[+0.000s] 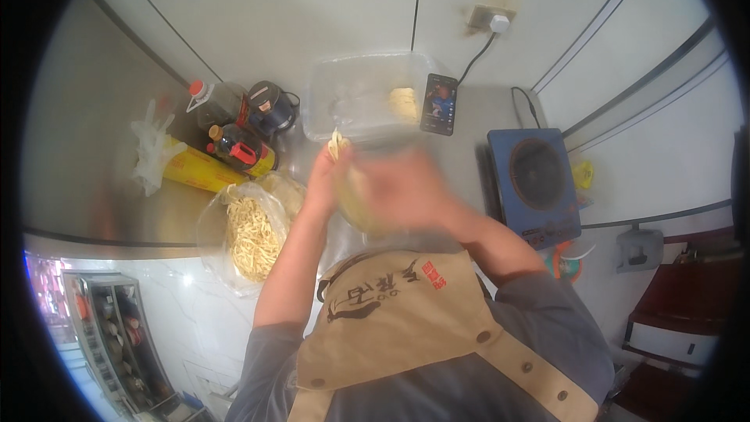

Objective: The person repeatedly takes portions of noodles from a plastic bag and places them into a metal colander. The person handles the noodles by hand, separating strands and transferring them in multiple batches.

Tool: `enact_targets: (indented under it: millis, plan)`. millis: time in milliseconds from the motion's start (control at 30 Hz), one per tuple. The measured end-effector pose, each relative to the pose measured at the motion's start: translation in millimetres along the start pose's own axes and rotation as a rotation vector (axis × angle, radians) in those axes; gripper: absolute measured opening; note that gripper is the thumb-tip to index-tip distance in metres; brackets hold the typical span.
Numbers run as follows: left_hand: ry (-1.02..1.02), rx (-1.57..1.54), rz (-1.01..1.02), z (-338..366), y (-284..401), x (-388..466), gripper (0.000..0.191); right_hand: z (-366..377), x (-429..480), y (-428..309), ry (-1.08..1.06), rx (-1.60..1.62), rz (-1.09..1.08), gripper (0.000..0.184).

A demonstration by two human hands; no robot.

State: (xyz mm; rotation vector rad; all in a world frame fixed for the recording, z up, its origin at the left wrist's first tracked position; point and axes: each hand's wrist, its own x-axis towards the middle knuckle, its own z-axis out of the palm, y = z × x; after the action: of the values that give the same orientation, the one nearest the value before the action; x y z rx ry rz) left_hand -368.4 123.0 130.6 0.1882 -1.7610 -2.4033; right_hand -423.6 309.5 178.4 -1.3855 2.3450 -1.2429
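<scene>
My left hand grips a bundle of pale yellow noodle-like strips, with its upper end poking out above the fingers. Motion blurs my right hand, so its fingers cannot be made out. Between the two hands, a blurred pale length of strips hangs down. Beyond them stands a clear plastic tub, which holds one folded bundle of strips at its right end. Left of my left forearm, an open clear plastic bag is filled with loose strips.
A smartphone leans at the tub's right. Further right lies a blue induction cooker. At the left are a large red-capped bottle, a dark sauce bottle, a dark corded appliance and a yellow roll. A plug sits in the wall socket.
</scene>
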Motion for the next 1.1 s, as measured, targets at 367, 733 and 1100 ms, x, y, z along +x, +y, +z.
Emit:
enact_targets:
  millis: [367, 733, 1100]
  plan:
    - [-0.105, 0.180, 0.007, 14, 36, -10, 0.024, -43, 31, -11, 0.018, 0.733, 0.246, 0.014]
    - [-0.054, 0.098, 0.281, 50, 134, -6, 0.022, 106, -24, 138, -0.300, -0.294, 0.378, 0.042]
    - [-0.039, -0.031, 0.359, 41, 124, 2, 0.025, 105, -25, 113, -0.057, 0.035, 0.338, 0.018]
